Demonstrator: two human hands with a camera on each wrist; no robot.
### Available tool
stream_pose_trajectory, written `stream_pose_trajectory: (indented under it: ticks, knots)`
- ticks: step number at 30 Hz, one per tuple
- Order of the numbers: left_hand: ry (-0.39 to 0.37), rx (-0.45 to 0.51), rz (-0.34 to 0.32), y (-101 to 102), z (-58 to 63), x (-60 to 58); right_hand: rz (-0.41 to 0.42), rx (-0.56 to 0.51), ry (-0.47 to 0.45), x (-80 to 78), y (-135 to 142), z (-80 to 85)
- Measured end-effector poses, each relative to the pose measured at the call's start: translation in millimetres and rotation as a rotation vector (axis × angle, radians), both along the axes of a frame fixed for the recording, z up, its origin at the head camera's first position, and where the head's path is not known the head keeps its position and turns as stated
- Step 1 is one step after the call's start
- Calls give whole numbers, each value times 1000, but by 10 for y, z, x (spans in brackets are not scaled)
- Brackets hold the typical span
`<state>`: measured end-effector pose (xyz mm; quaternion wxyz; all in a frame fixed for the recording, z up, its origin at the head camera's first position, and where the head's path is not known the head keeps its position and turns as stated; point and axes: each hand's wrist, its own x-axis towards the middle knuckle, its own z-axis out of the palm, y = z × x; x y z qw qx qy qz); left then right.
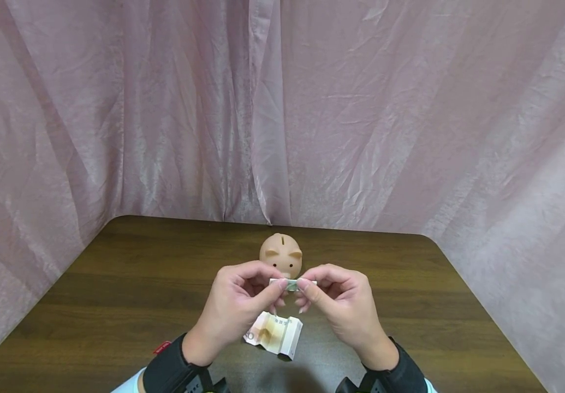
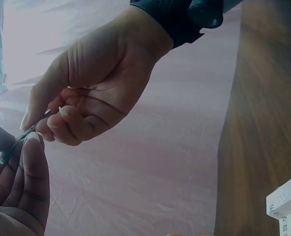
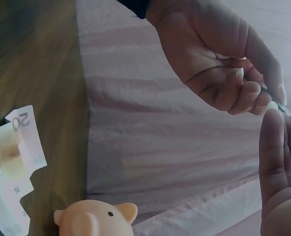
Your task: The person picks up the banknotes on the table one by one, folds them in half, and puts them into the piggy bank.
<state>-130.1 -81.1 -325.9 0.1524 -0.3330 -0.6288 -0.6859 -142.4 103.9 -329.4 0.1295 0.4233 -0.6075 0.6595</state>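
Thumb and fingers of my left hand [image 1: 235, 300] pinch one end of a narrow, folded greenish banknote [image 1: 292, 285]. The other end is pinched the same way by my right hand [image 1: 351, 308], so the strip lies level between the two thumbs in the head view. From the left wrist it shows edge-on as a thin dark line [image 2: 28, 132]. A second banknote [image 1: 274, 334], pinkish-yellow and creased in zigzag folds, lies on the table below the hands. Just beyond the fingers stands a peach-coloured piggy bank [image 1: 281, 252] with a coin slot on top, its snout partly hidden.
The hands are above a dark wooden table [image 1: 164, 273] with rounded far corners. A pale pink curtain [image 1: 189, 109] hangs behind it and along both sides. Black straps [image 1: 171, 365] with cameras sit on both wrists.
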Motion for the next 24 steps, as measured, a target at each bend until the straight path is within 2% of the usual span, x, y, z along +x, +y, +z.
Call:
stream_pose_trajectory:
  ticks: [24]
  knots:
    - [57,-30,-37,15,-2,1,-4,59,27,13,-39,17]
